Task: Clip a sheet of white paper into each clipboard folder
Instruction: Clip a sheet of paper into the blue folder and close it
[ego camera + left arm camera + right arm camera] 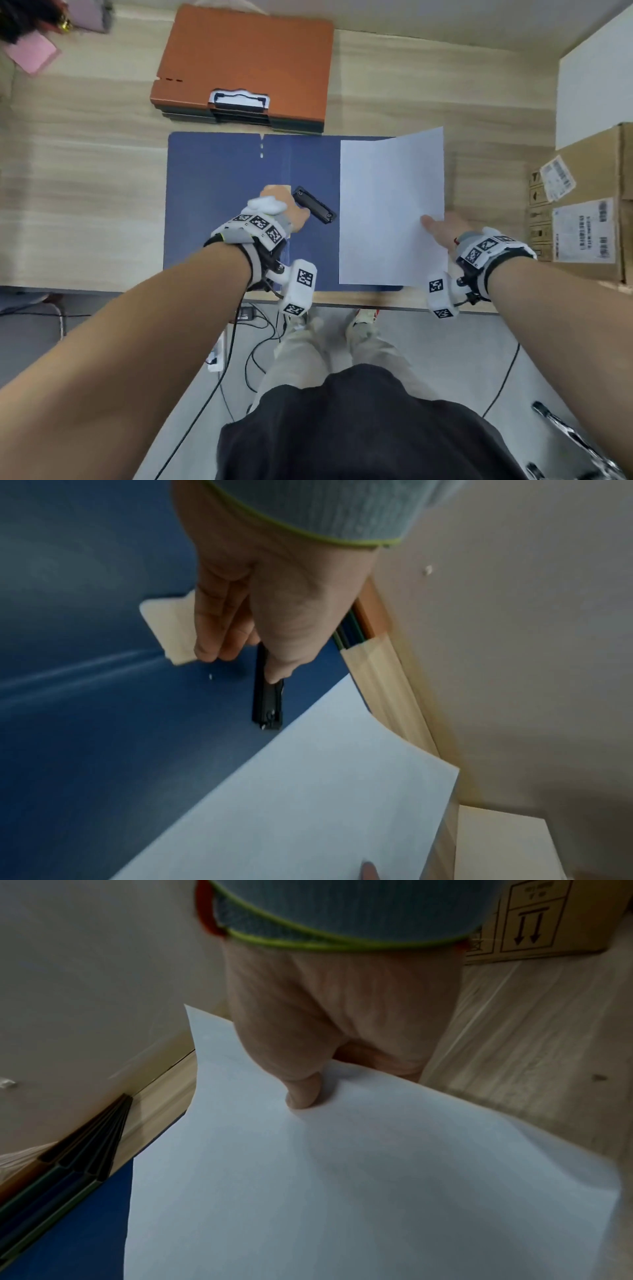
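A blue clipboard folder (219, 192) lies open on the wooden table. Its black clip (315, 205) sits near the middle fold and looks tilted up. My left hand (291, 205) holds the clip, with the thumb pressing on the clip (267, 707) and the curled fingers (212, 647) beside it. A white sheet of paper (387, 212) lies partly over the folder's right half, just right of the clip. My right hand (435, 226) pinches its right edge, with the thumb (304, 1093) on top and the fingers hidden underneath. The paper (342, 1191) bows slightly.
A stack of closed folders (246, 65), an orange one on top, lies just behind the blue folder. Cardboard boxes (589, 219) stand at the right edge of the table, and a white panel (596, 78) behind them. Pink items (30, 51) sit at the far left.
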{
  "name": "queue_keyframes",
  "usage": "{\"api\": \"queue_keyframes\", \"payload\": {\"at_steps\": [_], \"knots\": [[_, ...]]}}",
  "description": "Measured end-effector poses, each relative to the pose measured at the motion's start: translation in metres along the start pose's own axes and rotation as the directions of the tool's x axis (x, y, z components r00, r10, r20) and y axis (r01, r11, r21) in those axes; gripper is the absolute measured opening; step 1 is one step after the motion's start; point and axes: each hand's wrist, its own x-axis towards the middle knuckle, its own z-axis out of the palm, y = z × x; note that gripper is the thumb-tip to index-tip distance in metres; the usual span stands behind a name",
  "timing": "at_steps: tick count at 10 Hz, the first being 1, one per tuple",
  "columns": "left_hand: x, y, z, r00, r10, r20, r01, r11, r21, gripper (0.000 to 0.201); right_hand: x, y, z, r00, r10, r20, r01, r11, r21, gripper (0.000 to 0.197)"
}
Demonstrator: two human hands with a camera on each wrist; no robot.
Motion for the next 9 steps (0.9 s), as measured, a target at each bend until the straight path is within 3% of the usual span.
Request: {"api": "queue_keyframes", "payload": {"at_steps": [3, 4, 5, 6, 9], "knots": [[0.015, 0.022, 0.028, 1.000, -0.010, 0.017, 0.010, 0.999, -0.053, 0.045, 0.006, -0.002, 0.007, 0.997, 0.009, 0.077, -0.015, 0.997, 0.080, 0.074], [0.023, 0.025, 0.023, 0.988, 0.014, 0.156, -0.040, 0.985, 0.166, 0.016, 0.009, -0.003, 0.008, 0.998, 0.003, 0.068, -0.010, 0.995, 0.099, 0.068], [0.031, 0.012, 0.033, 0.998, 0.059, 0.024, -0.062, 0.987, 0.146, 0.016, 0.006, -0.004, 0.007, 0.998, -0.012, 0.054, 0.007, 0.994, 0.108, 0.066], [0.028, 0.004, 0.036, 0.994, 0.075, -0.078, -0.066, 0.991, 0.113, 0.039, 0.002, -0.005, 0.006, 0.998, -0.024, 0.053, 0.018, 0.995, 0.102, 0.064], [0.024, 0.006, 0.033, 0.992, -0.036, -0.124, 0.054, 0.988, 0.146, 0.060, -0.005, -0.006, 0.003, 0.997, -0.054, 0.046, 0.050, 0.996, 0.079, 0.059]]}}
